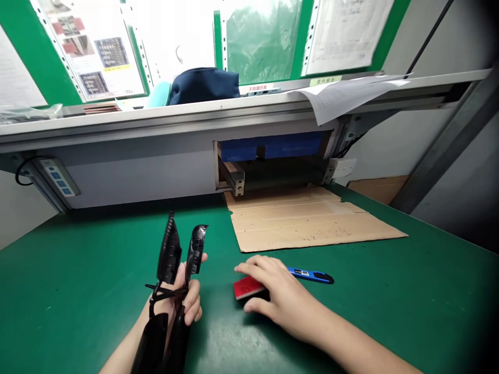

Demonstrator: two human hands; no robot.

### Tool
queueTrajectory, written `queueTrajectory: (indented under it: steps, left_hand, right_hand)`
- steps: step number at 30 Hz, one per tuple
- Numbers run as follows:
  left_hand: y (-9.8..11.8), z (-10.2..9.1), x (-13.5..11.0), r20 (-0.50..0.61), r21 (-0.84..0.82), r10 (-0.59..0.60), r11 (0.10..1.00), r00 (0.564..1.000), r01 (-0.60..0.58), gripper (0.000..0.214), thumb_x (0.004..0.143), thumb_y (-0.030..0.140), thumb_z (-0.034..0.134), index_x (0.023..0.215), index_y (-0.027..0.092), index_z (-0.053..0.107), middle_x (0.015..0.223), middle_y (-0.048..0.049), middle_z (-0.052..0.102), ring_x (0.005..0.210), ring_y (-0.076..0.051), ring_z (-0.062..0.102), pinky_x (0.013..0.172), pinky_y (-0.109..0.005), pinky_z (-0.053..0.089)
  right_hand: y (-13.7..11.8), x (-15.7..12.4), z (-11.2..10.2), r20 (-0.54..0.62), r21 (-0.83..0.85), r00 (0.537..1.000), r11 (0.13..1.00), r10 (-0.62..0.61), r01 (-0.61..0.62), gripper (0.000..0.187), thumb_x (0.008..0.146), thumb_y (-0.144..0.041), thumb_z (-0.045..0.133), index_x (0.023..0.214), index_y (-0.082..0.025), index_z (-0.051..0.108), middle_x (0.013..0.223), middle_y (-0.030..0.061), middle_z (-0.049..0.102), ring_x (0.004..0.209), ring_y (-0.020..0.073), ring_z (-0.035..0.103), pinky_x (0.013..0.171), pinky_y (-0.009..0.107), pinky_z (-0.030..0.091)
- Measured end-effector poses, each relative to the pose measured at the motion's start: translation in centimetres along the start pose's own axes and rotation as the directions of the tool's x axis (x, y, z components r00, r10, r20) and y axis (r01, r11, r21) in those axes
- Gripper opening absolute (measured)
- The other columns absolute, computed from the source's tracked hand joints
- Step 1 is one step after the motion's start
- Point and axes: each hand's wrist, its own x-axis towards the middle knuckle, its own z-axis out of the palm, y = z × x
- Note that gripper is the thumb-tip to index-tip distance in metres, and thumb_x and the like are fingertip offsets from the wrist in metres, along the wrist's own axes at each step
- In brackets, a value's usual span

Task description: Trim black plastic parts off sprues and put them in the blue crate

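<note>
My left hand (pixel 187 296) is raised near the bottom left and grips a long black plastic bundle (pixel 169 257). Two pointed ends stick up from the bundle, and a thin black tie (pixel 166 292) crosses it above my wrist. The lower part of the bundle hangs down past my forearm. My right hand (pixel 283 291) lies on the green mat (pixel 97 249), its fingers and thumb around a flat red block (pixel 245 287). Part of the block is hidden under my palm. Just beyond my fingers lies a blue utility knife (pixel 312 276), its tip pointing right.
A cardboard sheet (pixel 307 221) lies on the mat at the back. Behind it runs a metal shelf rail (pixel 156 122) carrying loose papers (pixel 346 96) and a navy bag (pixel 205 87). A blue-buttoned power strip (pixel 58 176) is fixed under the shelf at left.
</note>
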Motion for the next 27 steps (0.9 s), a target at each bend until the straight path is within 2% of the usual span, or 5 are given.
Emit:
queueTrajectory:
  steps: [6,10,15,24,27]
  left_hand:
    - [0.3,1.3,-1.9,-0.051,0.63,-0.149,0.763,0.988,0.147,0.064,0.088,0.046,0.058,0.143,0.021,0.034,0.068,0.0036,0.046,0.058,-0.011,0.039,0.054,-0.022,0.028]
    - [-1.5,1.9,-1.8,0.044,0.866,-0.147,0.5,0.988,0.036,0.076,0.086,0.033,0.061,0.149,0.026,0.019,0.063,0.0073,0.043,0.056,-0.012,0.036,0.052,-0.023,0.023]
    - [-2.8,1.5,-1.4,0.133,0.84,-0.175,0.543,0.975,-0.017,0.06,0.083,0.038,0.066,0.134,0.023,0.038,0.061,0.0084,0.042,0.055,-0.012,0.036,0.051,-0.023,0.023]
    - [-1.3,2.5,-1.8,0.211,0.67,-0.19,0.742,0.959,0.0,0.053,0.084,0.068,0.043,0.071,0.018,0.046,0.067,0.0008,0.038,0.061,-0.013,0.031,0.054,-0.024,0.023]
    - [-0.2,2.0,-2.9,0.192,0.775,-0.186,0.631,0.964,-0.033,0.038,0.084,0.054,0.055,0.069,0.019,0.052,0.063,0.0026,0.036,0.059,-0.013,0.027,0.052,-0.025,0.02]
  right_hand:
    - [-0.4,0.1,-2.2,-0.1,0.069,0.974,0.975,-0.205,0.213,0.017,0.1,-0.03,0.047,0.113,-0.024,0.057,0.109,0.0052,0.055,0.103,0.0219,0.051,0.09,0.035,0.04]
    - [-2.8,-0.4,0.0,0.248,-0.241,0.926,0.907,-0.285,0.344,0.037,0.081,-0.048,0.075,0.103,-0.022,0.061,0.092,0.0041,0.06,0.085,0.0235,0.055,0.079,0.035,0.041]
    - [-3.8,-0.8,2.4,0.44,-0.516,0.895,0.794,-0.077,0.322,0.027,0.07,-0.034,0.078,0.079,-0.019,0.057,0.07,0.0006,0.061,0.059,0.021,0.055,0.059,0.031,0.037]
    - [-2.4,-0.6,3.6,0.077,-0.209,0.991,0.97,-0.114,0.127,0.021,0.063,-0.014,0.059,0.08,-0.02,0.049,0.077,-0.0024,0.061,0.065,0.0154,0.055,0.062,0.025,0.034]
    - [-2.6,-0.6,3.0,0.301,-0.296,0.925,0.899,-0.232,0.322,0.017,0.063,-0.016,0.061,0.073,-0.021,0.049,0.068,-0.0031,0.056,0.06,0.0156,0.052,0.056,0.026,0.029]
